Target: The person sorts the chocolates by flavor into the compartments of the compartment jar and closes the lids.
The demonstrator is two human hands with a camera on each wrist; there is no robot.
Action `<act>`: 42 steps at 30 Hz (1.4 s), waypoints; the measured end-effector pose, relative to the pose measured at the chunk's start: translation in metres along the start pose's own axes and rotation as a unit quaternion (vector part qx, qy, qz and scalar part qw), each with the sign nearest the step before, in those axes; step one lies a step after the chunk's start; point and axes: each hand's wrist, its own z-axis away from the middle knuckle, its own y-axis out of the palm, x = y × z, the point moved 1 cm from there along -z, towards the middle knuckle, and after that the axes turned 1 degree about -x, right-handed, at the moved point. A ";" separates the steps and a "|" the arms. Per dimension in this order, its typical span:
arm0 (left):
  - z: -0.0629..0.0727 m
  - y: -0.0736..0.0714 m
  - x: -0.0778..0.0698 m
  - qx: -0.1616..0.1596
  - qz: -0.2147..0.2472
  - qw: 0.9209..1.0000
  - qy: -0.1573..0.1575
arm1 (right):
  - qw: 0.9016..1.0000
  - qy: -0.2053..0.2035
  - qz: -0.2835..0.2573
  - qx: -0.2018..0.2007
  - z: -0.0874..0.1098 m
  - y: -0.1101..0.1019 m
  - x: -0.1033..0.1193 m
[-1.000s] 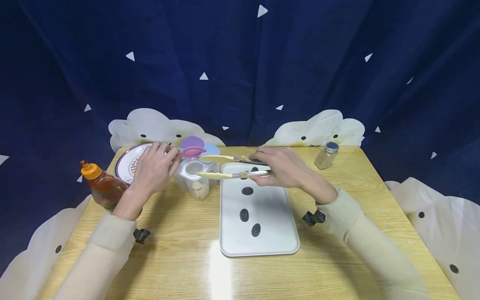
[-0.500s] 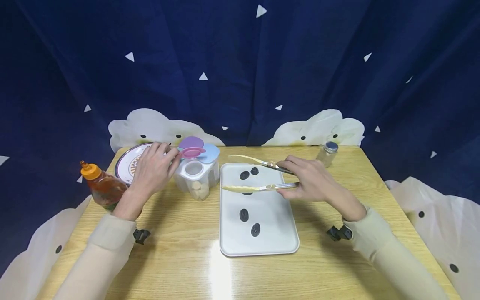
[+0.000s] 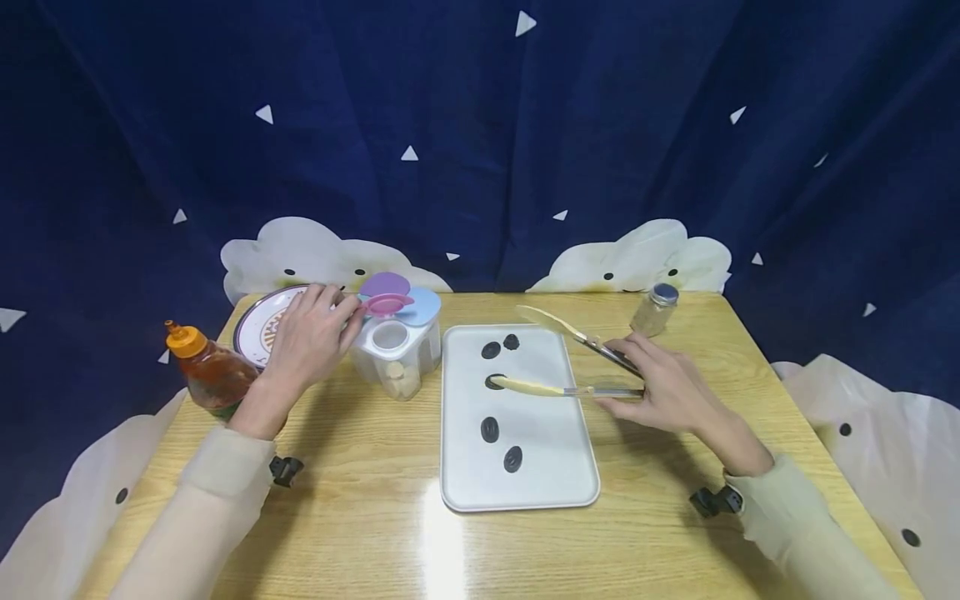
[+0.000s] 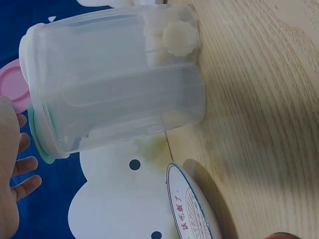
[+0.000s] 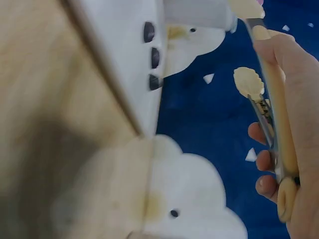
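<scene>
My left hand (image 3: 311,337) pinches the raised pink lid (image 3: 386,305) of a clear multi-compartment storage container (image 3: 401,350) with a white top. Under this lid the round opening shows, and pale scalloped pieces (image 4: 180,38) lie low inside. My right hand (image 3: 671,385) holds a pair of tongs (image 3: 607,392) with metal arms and cream-coloured heads. Its two arms are spread wide, with nothing between the heads. They reach over the right side of a white tray (image 3: 540,475), and the nearer head overlaps one of several black ridged oval pieces (image 3: 490,429) on it.
A sauce bottle (image 3: 213,375) with an orange cap stands left of my left forearm. Behind that hand lies a patterned plate (image 3: 251,329), partly covered. A small glass shaker (image 3: 654,310) stands at the back right of the wooden table (image 3: 360,517), before a blue curtain.
My right hand has moved right and toward me, carrying the tongs from above the container to over the tray. The tongs' arms have spread further apart. My left hand stays at the pink lid.
</scene>
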 end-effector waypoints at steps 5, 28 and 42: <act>0.000 0.000 0.000 0.005 0.000 1.000 -0.004 | 0.999 0.042 0.018 0.008 0.025 0.006 -0.013; 0.000 0.000 -0.001 0.005 0.004 1.000 -0.003 | 0.977 0.176 0.086 0.081 0.096 0.013 -0.069; 0.000 0.000 -0.001 0.000 0.000 1.000 0.000 | 0.966 0.195 0.090 0.141 0.106 0.014 -0.084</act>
